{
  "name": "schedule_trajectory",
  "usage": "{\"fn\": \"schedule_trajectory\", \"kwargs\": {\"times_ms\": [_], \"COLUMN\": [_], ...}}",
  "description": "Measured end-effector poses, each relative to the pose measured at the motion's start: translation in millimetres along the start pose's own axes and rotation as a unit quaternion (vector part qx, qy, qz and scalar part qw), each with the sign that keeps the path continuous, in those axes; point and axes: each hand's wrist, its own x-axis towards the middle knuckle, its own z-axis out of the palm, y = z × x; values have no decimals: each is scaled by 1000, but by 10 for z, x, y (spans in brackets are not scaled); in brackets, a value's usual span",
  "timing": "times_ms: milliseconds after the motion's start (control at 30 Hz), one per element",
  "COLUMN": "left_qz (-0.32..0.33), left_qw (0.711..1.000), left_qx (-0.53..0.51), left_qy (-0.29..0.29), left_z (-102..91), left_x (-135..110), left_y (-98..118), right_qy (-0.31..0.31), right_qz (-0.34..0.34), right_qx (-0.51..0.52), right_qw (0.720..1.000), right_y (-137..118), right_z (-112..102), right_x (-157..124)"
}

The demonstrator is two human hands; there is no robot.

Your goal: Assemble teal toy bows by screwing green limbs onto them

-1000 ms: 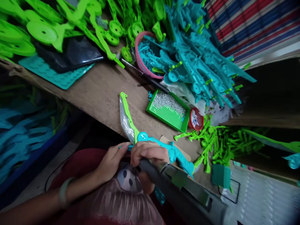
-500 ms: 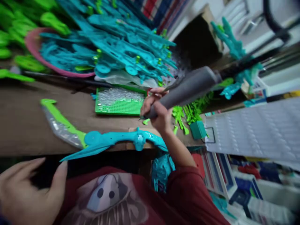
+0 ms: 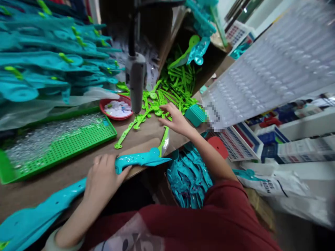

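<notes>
A long teal plastic toy bow lies along the table's front edge. My left hand is wrapped over its middle, thumb on the near side, and hides that part. At the bow's right end a green limb with a clear plastic piece sticks out. My right hand is empty, with fingers apart, just above the near side of a heap of green plastic parts. A grey electric screwdriver hangs upright from its cord to the left of that hand.
A green tray of small metal pieces stands at left, beside a red basket of small pale parts. Teal parts are stacked behind. A teal block sits at right; a box of teal parts stands below the table edge.
My right hand has let go of the screwdriver, which now hangs, and moved to the green parts. My left hand has come onto the bow's middle. The view has turned right.
</notes>
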Motion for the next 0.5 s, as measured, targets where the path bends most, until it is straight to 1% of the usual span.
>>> {"fn": "schedule_trajectory", "kwargs": {"times_ms": [67,167,233,267,333,400,433,467,500], "left_qz": [-7,2,-3,-6,2,20,27,28,22], "left_qw": [1000,997,995,994,992,989,987,987,988], "left_qx": [6,-52,-82,-89,-101,-118,-125,-129,-129], "left_qy": [19,49,60,63,72,87,93,95,88], "left_z": [12,18,20,25,45,77,92,100,101], "left_x": [-54,-84,-78,-69,-44,-16,-7,-6,-14], "left_y": [-15,16,27,23,6,3,17,43,78], "right_qy": [-17,-28,-23,-11,35,92,116,130,134], "right_qz": [27,60,63,61,53,26,-5,-50,-112], "right_qx": [-15,-36,-51,-54,-56,-75,-95,-118,-136], "right_qw": [999,997,996,997,996,993,989,983,975], "right_y": [143,320,404,431,432,313,192,27,-181], "right_z": [-126,-164,-162,-166,-184,-185,-162,-117,-48], "right_x": [-371,-777,-917,-951,-967,-938,-913,-881,-845]}}
